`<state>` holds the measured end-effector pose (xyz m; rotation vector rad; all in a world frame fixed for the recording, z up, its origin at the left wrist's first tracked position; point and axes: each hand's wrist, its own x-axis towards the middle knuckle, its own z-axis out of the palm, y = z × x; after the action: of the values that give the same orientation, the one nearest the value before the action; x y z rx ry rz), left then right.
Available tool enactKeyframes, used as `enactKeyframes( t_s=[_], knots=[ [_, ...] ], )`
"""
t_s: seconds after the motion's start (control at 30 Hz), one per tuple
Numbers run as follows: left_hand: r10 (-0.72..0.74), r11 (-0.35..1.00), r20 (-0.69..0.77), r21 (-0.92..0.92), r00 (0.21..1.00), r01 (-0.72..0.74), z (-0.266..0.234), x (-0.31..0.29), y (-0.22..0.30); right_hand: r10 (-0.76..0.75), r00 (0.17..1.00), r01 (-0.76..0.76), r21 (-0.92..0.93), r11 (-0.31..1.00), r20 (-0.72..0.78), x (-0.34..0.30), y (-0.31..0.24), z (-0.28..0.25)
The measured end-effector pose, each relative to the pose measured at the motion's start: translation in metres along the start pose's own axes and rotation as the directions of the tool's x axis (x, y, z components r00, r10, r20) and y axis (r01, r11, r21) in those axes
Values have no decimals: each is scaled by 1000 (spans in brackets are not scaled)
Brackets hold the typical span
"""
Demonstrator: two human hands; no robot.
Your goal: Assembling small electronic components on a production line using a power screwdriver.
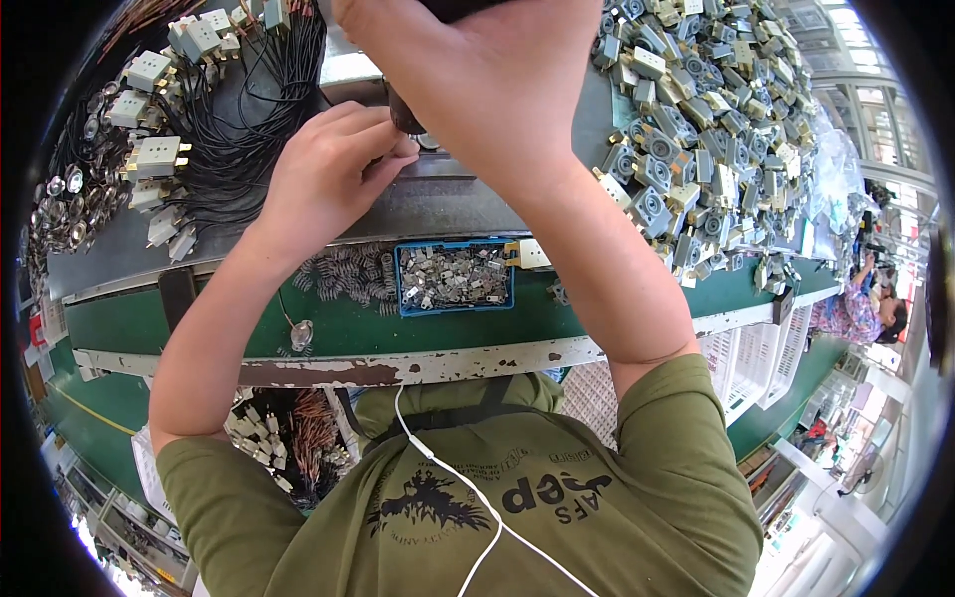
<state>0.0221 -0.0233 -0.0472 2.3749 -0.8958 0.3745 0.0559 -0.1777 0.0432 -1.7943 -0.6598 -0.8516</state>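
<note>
At the top centre my right hand [487, 80] is wrapped round a dark tool that looks like a power screwdriver [400, 111]. Most of its body is hidden by the hand or cut off by the upper edge; its dark nose points down. Just left of that nose is my left hand [333, 164], its thumb and fingers pinched together at a small spot on the metal fixture [448, 165]. A bit of a small round shiny part [428, 141] shows below the tool's tip. What the left fingertips hold is hidden.
Cream blocks with brass prongs [157, 157] and black wires [234, 139] lie left, beside round metal pieces [75, 209]. A blue bin [455, 310] of small metal parts stands near, springs [343, 277] beside it. Grey-and-cream plug bodies [696, 129] heap right. A person [865, 313] is far right.
</note>
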Motion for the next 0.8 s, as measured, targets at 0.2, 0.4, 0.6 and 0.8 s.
enactKeyframes(
  t_s=[0.2,0.4,0.6,0.8],
  knots=[
    [-186,982,26,-33,982,186,4,0,0,213,949,-310,556,771,234,9,12,3],
    [-238,971,276,39,931,236,-6,4,-3,172,975,-221,599,769,138,-8,-2,13],
    [-203,978,267,15,942,207,-6,7,1,239,950,-311,646,697,199,-14,2,13],
    [-204,978,264,19,943,206,1,5,-8,207,965,-262,586,767,161,-14,-1,18]
  ],
)
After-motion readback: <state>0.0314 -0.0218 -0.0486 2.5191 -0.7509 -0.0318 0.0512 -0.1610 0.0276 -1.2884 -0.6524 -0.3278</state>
